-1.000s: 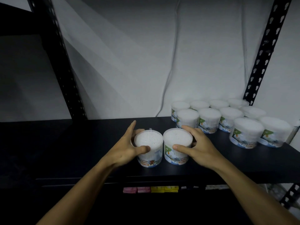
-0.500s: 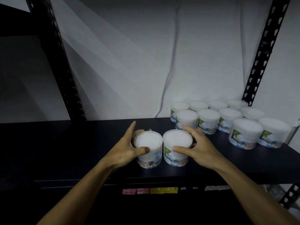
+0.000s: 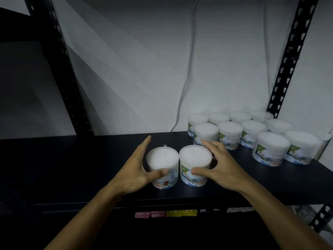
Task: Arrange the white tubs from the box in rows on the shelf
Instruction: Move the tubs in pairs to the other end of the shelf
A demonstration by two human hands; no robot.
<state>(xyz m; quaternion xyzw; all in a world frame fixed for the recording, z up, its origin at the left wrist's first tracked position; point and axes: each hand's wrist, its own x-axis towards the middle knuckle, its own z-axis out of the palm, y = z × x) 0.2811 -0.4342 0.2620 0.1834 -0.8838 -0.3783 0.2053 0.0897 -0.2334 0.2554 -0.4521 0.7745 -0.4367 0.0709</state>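
Though dimly lit throughout, shows enough to place both hands on the dark shelf. Hard to read: the far fingers of the left hand, hidden behind the left tub, with only the thumb plain across its front wall and the forefinger stretched up past its far side. Likewise hidden: most fingertips of the right hand behind the right tub, thumb pressed on its front label, fingers curved round its far side. Clasped, then, one tub per hand, the two tubs upright and touching each other between the hands. Packed to the clear lids with white cotton buds; "COTTON BUDS" partly legible on the left label, the right label cut short by the thumb. Beyond and to the right of the right hand, standing in rows against the wall: the other tubs, all upright and filled alike, the nearest partly covered by the right fingers, the back row washed out and blurred, the farthest right cut off by the frame edge. Below the hands, under the shelf lip, barely made out: small pink and yellow packs. Behind the shelf, a white cable hanging down the wall, and black slotted uprights at either side.
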